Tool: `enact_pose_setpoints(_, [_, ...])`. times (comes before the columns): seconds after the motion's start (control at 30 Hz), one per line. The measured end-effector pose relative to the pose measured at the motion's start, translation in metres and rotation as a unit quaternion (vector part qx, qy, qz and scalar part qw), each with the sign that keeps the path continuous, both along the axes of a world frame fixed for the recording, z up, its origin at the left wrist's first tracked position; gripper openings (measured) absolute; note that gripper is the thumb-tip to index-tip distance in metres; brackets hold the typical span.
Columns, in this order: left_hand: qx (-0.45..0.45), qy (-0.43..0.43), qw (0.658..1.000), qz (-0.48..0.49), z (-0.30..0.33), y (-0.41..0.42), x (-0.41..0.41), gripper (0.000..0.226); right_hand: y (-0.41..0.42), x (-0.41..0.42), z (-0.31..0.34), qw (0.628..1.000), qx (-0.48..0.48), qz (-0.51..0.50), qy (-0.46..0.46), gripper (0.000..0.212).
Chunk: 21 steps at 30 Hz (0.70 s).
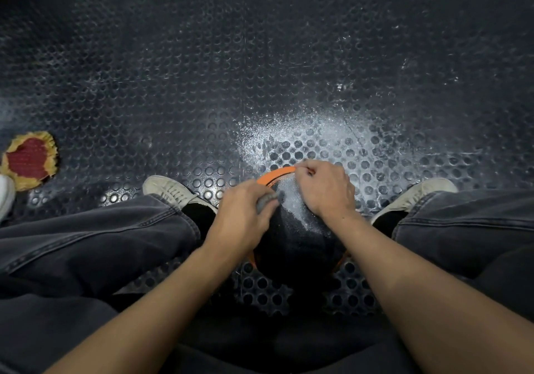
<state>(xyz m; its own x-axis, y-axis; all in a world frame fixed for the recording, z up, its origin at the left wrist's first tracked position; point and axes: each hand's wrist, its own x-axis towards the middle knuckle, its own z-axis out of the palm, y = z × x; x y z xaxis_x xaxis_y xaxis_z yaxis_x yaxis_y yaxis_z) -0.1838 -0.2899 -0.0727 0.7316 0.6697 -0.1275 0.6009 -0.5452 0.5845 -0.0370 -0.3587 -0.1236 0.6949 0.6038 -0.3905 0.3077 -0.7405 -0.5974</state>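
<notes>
A round black object with an orange rim (294, 229) stands on the floor between my feet, its top dusted with white powder. My left hand (245, 217) grips a small grey pad (267, 201) and holds it against the object's upper left. My right hand (325, 190) lies over the far right edge, fingers curled at the orange rim (277, 174); what they pinch is hidden.
The floor is black studded rubber (202, 84), with a patch of white powder (303, 130) just beyond the object. A red and yellow frayed cloth piece (29, 159) lies far left. My pale shoes (170, 190) (419, 197) flank the object.
</notes>
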Motion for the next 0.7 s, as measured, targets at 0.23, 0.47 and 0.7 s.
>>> enact_pose_setpoints(0.23, [-0.036, 0.033, 0.999, 0.025, -0.003, 0.018, 0.021, 0.018, 0.002, -0.003, -0.002, 1.0, 0.003, -0.019, -0.015, 0.025])
enact_pose_setpoints(0.47, [-0.037, 0.046, 0.998, 0.033, -0.004, 0.013, 0.034, 0.02, -0.001, 0.002, -0.001, 0.999, 0.02, 0.029, 0.03, 0.025])
enact_pose_setpoints(0.7, [-0.017, 0.063, 0.998, -0.015, 0.007, -0.003, 0.005, 0.021, -0.003, 0.002, 0.004, 0.999, 0.008, 0.031, -0.008, 0.03])
